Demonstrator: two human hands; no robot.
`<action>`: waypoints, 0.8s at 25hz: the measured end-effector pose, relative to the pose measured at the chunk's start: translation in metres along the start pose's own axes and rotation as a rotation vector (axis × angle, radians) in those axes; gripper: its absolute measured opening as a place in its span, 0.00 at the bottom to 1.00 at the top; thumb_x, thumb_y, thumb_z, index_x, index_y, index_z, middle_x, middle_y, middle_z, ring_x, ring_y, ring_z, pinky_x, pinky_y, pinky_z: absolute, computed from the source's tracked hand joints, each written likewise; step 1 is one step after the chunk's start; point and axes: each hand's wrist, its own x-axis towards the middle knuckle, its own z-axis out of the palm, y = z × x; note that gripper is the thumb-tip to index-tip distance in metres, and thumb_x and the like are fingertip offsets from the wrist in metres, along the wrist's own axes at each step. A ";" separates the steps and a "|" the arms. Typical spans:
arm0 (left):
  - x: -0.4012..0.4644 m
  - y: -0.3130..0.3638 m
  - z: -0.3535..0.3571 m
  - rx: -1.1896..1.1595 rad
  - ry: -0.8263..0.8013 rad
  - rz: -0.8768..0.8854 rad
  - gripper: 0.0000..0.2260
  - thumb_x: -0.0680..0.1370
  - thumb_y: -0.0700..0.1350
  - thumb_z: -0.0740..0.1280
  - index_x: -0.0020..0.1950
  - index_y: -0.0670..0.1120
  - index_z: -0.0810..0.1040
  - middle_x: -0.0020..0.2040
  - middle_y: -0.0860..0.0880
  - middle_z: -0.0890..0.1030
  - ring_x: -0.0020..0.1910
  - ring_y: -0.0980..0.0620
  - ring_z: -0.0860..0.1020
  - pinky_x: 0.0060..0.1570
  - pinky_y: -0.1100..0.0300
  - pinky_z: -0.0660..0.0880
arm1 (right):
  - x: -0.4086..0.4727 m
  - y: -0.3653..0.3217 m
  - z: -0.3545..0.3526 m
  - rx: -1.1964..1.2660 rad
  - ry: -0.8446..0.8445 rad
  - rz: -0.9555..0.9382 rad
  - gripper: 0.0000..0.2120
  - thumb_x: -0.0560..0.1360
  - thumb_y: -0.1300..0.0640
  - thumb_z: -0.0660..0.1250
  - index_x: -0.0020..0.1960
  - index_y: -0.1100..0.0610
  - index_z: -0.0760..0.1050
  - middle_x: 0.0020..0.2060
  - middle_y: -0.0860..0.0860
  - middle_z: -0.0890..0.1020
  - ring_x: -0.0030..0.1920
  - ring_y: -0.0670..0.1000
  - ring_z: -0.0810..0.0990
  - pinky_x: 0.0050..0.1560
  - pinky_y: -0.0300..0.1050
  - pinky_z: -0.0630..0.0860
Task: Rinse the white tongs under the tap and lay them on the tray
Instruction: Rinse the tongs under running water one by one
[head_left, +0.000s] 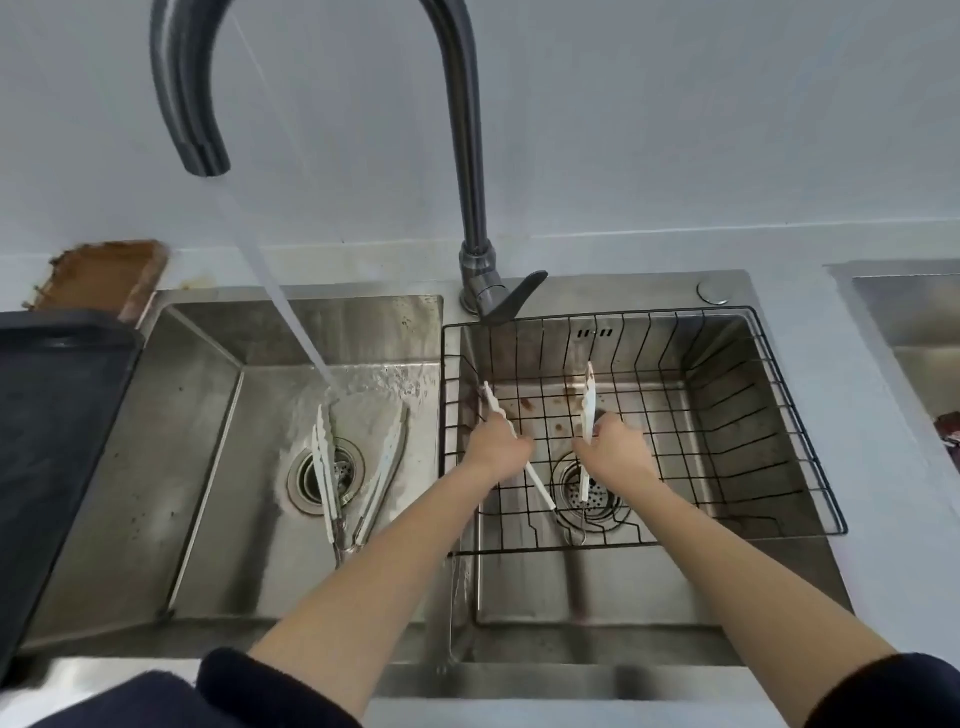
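Both grips, left hand and right hand, pinching white tongs arms apart over wire basket, presumably pre-rinse.

left hand, right hand: each grips tongs arm | tap running

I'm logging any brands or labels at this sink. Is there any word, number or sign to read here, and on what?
None can be read.
The faucet, the dark tray, the wire basket and the white tongs in the hands show no print.
The small dark marks on the right basin's back wall look like slots, not lettering.
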 end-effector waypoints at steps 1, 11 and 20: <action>0.001 0.001 0.002 0.012 -0.017 -0.022 0.20 0.78 0.43 0.58 0.68 0.36 0.65 0.60 0.40 0.75 0.58 0.44 0.75 0.50 0.59 0.70 | 0.001 0.001 0.003 -0.024 -0.006 -0.006 0.18 0.76 0.54 0.60 0.62 0.64 0.68 0.55 0.61 0.79 0.55 0.62 0.78 0.45 0.47 0.76; -0.001 -0.003 0.007 -0.481 -0.065 -0.151 0.16 0.78 0.43 0.61 0.65 0.40 0.70 0.45 0.49 0.74 0.43 0.55 0.74 0.47 0.60 0.75 | -0.004 0.000 0.005 0.131 0.059 -0.015 0.17 0.74 0.58 0.63 0.60 0.64 0.66 0.48 0.61 0.80 0.46 0.62 0.81 0.39 0.48 0.76; -0.022 0.003 -0.023 -0.529 0.071 0.140 0.11 0.78 0.46 0.63 0.58 0.44 0.74 0.48 0.49 0.77 0.53 0.48 0.77 0.62 0.52 0.73 | -0.027 -0.029 -0.010 0.359 0.157 -0.150 0.13 0.75 0.59 0.61 0.56 0.64 0.66 0.44 0.60 0.78 0.44 0.61 0.81 0.42 0.53 0.81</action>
